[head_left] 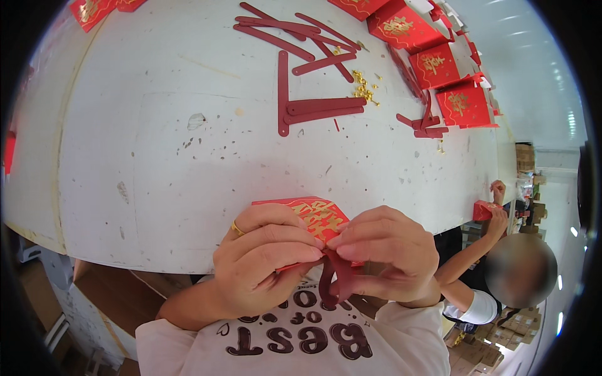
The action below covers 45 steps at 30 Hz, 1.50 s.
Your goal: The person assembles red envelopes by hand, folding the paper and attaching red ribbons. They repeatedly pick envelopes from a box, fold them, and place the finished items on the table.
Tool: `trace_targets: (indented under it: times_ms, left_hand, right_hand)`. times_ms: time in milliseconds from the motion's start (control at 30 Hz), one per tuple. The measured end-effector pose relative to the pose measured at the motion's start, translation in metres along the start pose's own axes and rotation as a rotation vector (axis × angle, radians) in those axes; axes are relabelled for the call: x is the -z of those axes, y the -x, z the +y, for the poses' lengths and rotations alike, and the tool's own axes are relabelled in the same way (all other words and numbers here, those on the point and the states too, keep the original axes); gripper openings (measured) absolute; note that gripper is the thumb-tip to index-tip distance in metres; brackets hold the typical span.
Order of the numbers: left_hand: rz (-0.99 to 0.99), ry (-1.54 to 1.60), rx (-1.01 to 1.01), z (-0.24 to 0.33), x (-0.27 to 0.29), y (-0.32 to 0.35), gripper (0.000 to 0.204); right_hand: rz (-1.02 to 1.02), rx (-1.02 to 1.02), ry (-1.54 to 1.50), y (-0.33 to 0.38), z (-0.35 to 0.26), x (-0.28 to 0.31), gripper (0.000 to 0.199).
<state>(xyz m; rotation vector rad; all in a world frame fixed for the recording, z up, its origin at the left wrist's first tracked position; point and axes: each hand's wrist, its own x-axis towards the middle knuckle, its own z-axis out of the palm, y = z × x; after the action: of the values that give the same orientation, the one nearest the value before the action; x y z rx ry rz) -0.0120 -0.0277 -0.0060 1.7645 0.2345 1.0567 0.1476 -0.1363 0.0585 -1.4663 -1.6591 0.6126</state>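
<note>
Close to my body, at the table's near edge, both hands are closed around a red gift box (295,202) with gold lettering. My left hand (266,257) wears a gold ring and pinches at the box's near side. The fingers of my right hand (392,254) grip a dark red strap (338,285), which curls in a loop below the box edge. The fingertips of both hands meet where strap and box touch; they hide whatever is between them. Farther off lie loose dark red straps (326,108) with holes at their ends, beside a small heap of gold brass fasteners (364,88).
Several red boxes (436,66) line the far right of the white table (157,156). More straps (426,125) lie near them. Another red box (93,12) is at the far left. At right, a co-worker (467,269) handles a red box. An open cardboard box (119,294) stands below left.
</note>
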Motion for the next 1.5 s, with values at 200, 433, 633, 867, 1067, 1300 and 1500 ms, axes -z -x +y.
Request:
trace_targets:
  times_ms: [200, 433, 633, 867, 1067, 1300, 1500]
  left_hand:
    - [-0.024, 0.045, -0.007, -0.003, 0.003, -0.001, 0.026]
    - [-0.061, 0.048, -0.004, -0.002, 0.006, -0.002, 0.027]
    - [-0.03, 0.024, -0.016, -0.003, 0.004, -0.002, 0.027]
    - [-0.088, 0.019, 0.056, -0.002, 0.004, -0.001, 0.027]
    - [-0.105, -0.005, 0.103, -0.001, 0.006, -0.008, 0.031]
    - [-0.101, 0.035, 0.145, 0.003, 0.005, -0.001, 0.023]
    - [-0.058, 0.124, 0.246, 0.004, -0.001, 0.004, 0.025]
  right_hand:
    - [-0.125, -0.118, -0.029, -0.005, 0.005, 0.005, 0.046]
    - [-0.088, -0.117, 0.003, -0.011, 0.005, 0.0, 0.046]
    - [0.03, -0.164, 0.012, -0.004, 0.002, -0.002, 0.034]
    - [0.031, -0.062, 0.104, -0.003, 0.005, -0.005, 0.026]
    - [0.042, -0.086, 0.032, -0.001, 0.009, -0.004, 0.022]
    - [0.105, -0.084, 0.094, 0.004, 0.008, -0.011, 0.024]
    - [0.151, -0.151, -0.221, 0.015, 0.023, -0.019, 0.028]
